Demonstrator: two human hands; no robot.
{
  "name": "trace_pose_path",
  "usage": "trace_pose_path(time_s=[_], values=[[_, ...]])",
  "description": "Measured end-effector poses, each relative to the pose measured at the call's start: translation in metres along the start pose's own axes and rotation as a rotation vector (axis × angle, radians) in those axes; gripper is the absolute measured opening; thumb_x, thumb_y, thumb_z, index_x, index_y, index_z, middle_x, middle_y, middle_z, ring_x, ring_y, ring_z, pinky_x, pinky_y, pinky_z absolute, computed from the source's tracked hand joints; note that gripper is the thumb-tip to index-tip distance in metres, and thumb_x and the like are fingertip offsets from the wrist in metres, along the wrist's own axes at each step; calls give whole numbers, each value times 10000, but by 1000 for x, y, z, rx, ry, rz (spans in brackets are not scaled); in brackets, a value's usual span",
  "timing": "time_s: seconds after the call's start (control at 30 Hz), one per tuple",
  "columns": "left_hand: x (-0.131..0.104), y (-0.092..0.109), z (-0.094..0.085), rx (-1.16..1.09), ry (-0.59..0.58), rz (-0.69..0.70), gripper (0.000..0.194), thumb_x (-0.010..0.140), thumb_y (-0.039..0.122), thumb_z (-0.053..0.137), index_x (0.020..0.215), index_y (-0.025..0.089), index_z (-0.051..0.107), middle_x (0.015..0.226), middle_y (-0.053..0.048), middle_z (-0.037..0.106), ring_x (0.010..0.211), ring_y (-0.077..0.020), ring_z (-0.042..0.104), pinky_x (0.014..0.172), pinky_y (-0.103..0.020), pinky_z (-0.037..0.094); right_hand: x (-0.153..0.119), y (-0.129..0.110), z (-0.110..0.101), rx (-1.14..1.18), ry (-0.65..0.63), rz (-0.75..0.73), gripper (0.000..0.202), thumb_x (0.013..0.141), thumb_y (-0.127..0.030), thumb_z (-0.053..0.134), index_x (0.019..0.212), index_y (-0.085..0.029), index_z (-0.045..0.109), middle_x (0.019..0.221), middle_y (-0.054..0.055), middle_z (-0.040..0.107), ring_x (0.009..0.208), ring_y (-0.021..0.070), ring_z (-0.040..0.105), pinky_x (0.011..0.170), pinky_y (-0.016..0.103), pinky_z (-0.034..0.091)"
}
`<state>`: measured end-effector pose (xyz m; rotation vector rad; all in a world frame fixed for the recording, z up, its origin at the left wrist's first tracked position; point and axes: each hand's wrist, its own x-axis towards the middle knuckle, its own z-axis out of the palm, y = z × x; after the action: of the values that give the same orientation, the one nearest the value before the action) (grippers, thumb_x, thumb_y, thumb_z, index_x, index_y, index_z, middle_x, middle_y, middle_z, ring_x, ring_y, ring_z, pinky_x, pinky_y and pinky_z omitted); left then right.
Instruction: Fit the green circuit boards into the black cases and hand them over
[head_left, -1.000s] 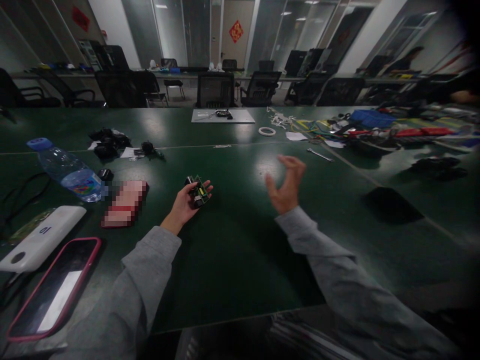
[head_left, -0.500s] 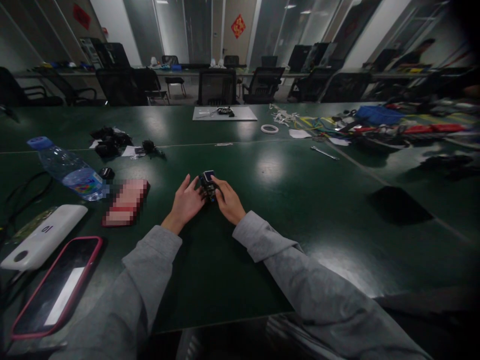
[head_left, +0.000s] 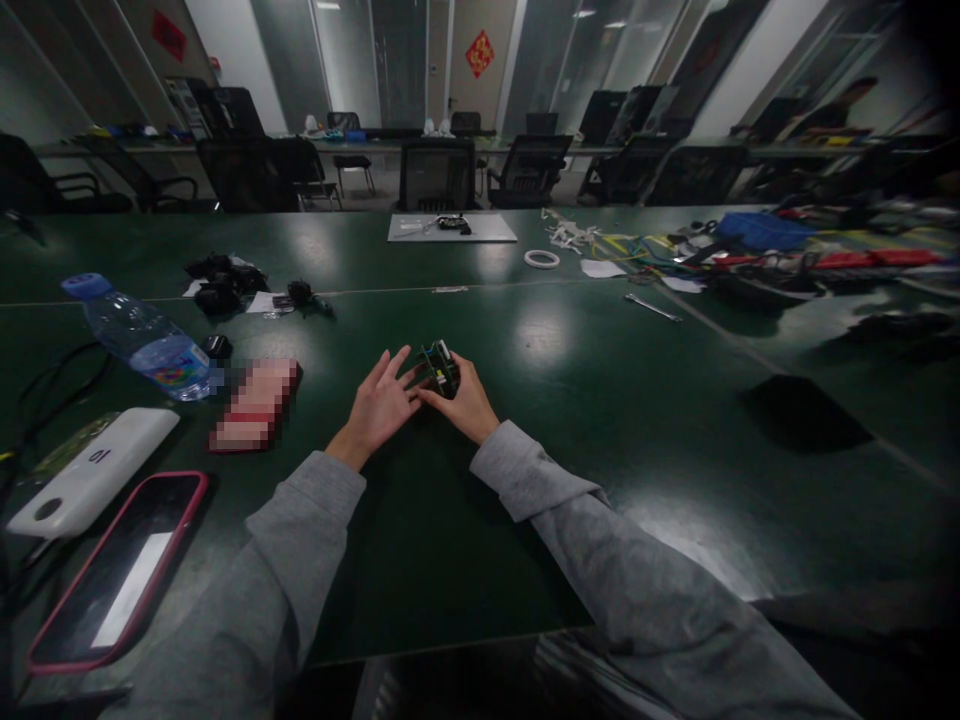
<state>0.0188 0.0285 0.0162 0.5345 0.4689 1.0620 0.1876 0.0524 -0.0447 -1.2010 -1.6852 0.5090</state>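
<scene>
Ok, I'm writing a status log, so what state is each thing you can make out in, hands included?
Circuit board module: gripped in the right hand
Left hand: open, fingers spread; contact with the module unclear
Water bottle: capped, partly full
Pink-framed phone: face up, screen dark with a white patch
Pink-red flat item: lying down, details blurred
Power bank: lying flat, marked side up
Wrench: lying flat
White ring: lying flat
Door: appears shut
</scene>
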Motion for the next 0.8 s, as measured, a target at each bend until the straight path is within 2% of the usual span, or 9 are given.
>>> trace_pose_path(time_s=[0.13, 0.37, 0.47, 0.57, 0.63, 0.8], values=[[0, 0, 0, 23, -10, -1, 571, 921, 472, 498, 1442, 261, 396, 1274, -116, 605, 1079, -233, 619, 891, -353, 474, 2, 4, 0, -53, 44, 40, 824, 639, -395, 846, 1309, -102, 467, 1200, 166, 467, 1172, 296, 473, 1059, 471, 421], [0, 1, -4, 42, -63, 6, 548, 932, 458, 488, 1435, 253, 416, 1336, -125, 579, 1143, -232, 604, 1013, -377, 423, 3, 5, -1, -29, 78, 94, 680, 697, -392, 770, 1256, -109, 506, 1124, 149, 524, 1095, 285, 517, 992, 458, 456], [0, 1, -5, 50, -64, 11, 565, 932, 451, 497, 1447, 245, 395, 1350, -135, 571, 1171, -236, 597, 1048, -379, 396, 2, 2, -1, 24, 99, 116, 728, 690, -385, 757, 1288, -102, 453, 1192, 169, 528, 1126, 282, 525, 1007, 446, 444], [0, 1, -7, 48, -83, 11, 577, 936, 445, 495, 1459, 234, 374, 1368, -149, 558, 1204, -244, 583, 1072, -384, 372, 1, 0, -1, 85, 125, 161, 691, 706, -375, 721, 1274, -123, 419, 1168, 157, 560, 1049, 254, 573, 945, 419, 478], [1, 1, -8, 47, -90, 9, 579, 935, 440, 499, 1460, 231, 372, 1371, -153, 558, 1206, -244, 584, 1077, -388, 366, 1, -1, -2, 96, 122, 156, 624, 714, -358, 698, 1234, -135, 435, 1123, 141, 584, 991, 241, 594, 901, 405, 496], [4, -2, -11, 71, -64, -6, 554, 928, 408, 527, 1443, 238, 411, 1343, -139, 588, 1180, -226, 599, 1060, -379, 377, 2, 3, -8, 10, 97, 88, 564, 682, -297, 693, 1188, -137, 501, 1150, 141, 588, 1048, 264, 580, 939, 430, 479]])
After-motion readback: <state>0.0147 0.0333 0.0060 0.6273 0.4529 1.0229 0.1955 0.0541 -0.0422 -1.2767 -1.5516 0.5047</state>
